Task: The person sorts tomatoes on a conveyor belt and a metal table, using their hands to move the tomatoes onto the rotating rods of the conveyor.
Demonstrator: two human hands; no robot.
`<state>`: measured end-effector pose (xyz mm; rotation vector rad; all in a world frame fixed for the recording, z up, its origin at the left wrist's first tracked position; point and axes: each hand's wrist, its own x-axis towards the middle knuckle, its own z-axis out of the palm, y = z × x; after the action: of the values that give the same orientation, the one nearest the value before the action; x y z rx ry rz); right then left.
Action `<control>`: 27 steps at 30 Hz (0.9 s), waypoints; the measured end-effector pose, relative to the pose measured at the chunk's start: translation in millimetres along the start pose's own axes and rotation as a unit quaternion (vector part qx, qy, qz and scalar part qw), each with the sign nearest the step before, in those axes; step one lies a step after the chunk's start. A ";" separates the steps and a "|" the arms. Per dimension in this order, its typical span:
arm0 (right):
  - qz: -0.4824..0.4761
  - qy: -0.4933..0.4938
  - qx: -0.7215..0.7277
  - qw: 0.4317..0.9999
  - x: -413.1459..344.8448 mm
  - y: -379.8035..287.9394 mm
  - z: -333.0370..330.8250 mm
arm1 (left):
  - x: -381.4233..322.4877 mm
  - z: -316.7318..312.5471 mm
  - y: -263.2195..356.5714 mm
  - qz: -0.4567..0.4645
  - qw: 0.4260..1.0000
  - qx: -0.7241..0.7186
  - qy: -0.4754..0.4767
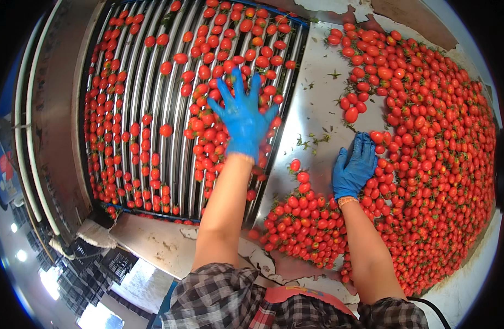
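Note:
My left hand [245,117], in a blue rubber glove, is spread over the small red tomatoes [206,150] on the metal roller conveyor [171,98]. Its fingers are apart and grip nothing; whether the palm touches the tomatoes cannot be seen. My right hand [354,166], gloved the same way, rests on the metal chute [305,109] with its fingers together. Its outer edge lies against the large heap of tomatoes [432,164]. Another cluster of tomatoes [305,224] lies to the left of the right forearm.
Loose green stems [313,140] are scattered on the chute. A metal side wall [56,98] and white pipes [25,123] border the conveyor at the left. Peeling panels [153,242] form the near edge. Black plastic crates [116,263] stand at the lower left.

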<state>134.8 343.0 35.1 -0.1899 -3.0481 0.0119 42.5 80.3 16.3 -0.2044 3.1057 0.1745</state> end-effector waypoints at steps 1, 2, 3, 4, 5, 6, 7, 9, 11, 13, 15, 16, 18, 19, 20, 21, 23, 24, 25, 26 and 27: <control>-0.004 0.004 0.001 1.000 -1.6 2.0 -0.3 | -25.4 -4.3 -3.1 0.009 1.000 -0.019 -0.007; -0.001 0.008 -0.015 1.000 -1.6 5.6 0.9 | -45.1 -14.5 -10.8 0.025 0.999 -0.032 -0.033; -0.002 0.007 -0.013 1.000 -0.9 5.2 0.9 | -58.1 -23.5 -22.2 0.006 0.999 -0.007 -0.043; -0.002 0.005 -0.013 1.000 -1.3 5.9 0.7 | -69.9 -29.8 -34.0 -0.012 0.998 0.015 -0.054; -0.001 0.003 -0.014 1.000 -1.8 7.4 0.3 | -80.3 -34.5 -46.0 -0.029 0.997 0.037 -0.066; -0.001 0.000 -0.012 1.000 -2.8 4.6 -1.1 | -94.4 -37.8 -67.7 -0.088 0.992 0.059 -0.067; 0.002 -0.002 -0.014 1.000 -3.0 4.6 -1.0 | -102.6 -42.3 -78.3 -0.142 0.985 0.076 -0.068; 0.001 0.001 -0.015 1.000 -3.4 2.8 0.8 | -124.5 -42.9 -80.6 -0.236 0.962 0.074 -0.117; -0.009 0.007 -0.005 1.000 -6.0 -1.5 0.9 | -155.7 -33.2 -67.2 -0.297 0.952 0.048 -0.064; -0.002 -0.009 -0.008 1.000 -7.8 -2.1 -0.3 | -179.1 -41.9 -45.5 -0.167 0.970 0.009 -0.179; -0.007 -0.001 -0.015 1.000 -7.1 4.2 -0.5 | -201.6 -41.1 -46.1 -0.061 0.957 0.019 -0.281; -0.012 -0.003 -0.030 0.999 -6.3 10.9 -1.1 | -205.0 -49.2 -46.1 -0.093 0.954 0.022 -0.285; -0.059 -0.024 -0.036 0.997 -7.6 23.0 -11.5 | -211.3 -65.1 -46.4 -0.152 0.944 0.022 -0.293; -0.087 -0.035 -0.037 0.995 -9.0 23.8 -21.5 | -220.8 -64.3 -58.1 -0.207 0.942 0.027 -0.264; -0.146 -0.052 -0.025 0.988 -12.0 29.9 -29.2 | -231.1 -53.6 -75.7 -0.259 0.936 0.029 -0.235; -0.180 -0.092 -0.032 0.979 -23.5 42.8 -37.7 | -244.5 -43.4 -83.0 -0.310 0.925 0.024 -0.217; -0.245 -0.168 -0.046 0.954 -50.2 70.6 -59.6 | -251.4 -44.8 -86.0 -0.290 0.915 -0.019 -0.279; -0.268 -0.182 -0.028 0.946 -64.3 87.2 -71.3 | -255.3 -41.6 -82.6 -0.270 0.906 -0.059 -0.320; -0.241 -0.196 -0.018 0.950 -90.0 106.1 -77.4 | -265.7 -36.7 -72.2 -0.248 0.891 -0.098 -0.367; -0.214 -0.205 -0.007 0.955 -111.0 123.2 -84.0 | -266.0 -42.5 -53.2 -0.224 0.889 -0.052 -0.396; -0.139 -0.285 0.029 0.948 -121.6 119.3 -101.2 | -273.1 -37.9 -45.7 -0.213 0.905 -0.128 -0.347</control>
<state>278.5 446.6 123.8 0.3076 -3.6098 0.1647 318.5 66.2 57.6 -0.6530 2.2581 0.5102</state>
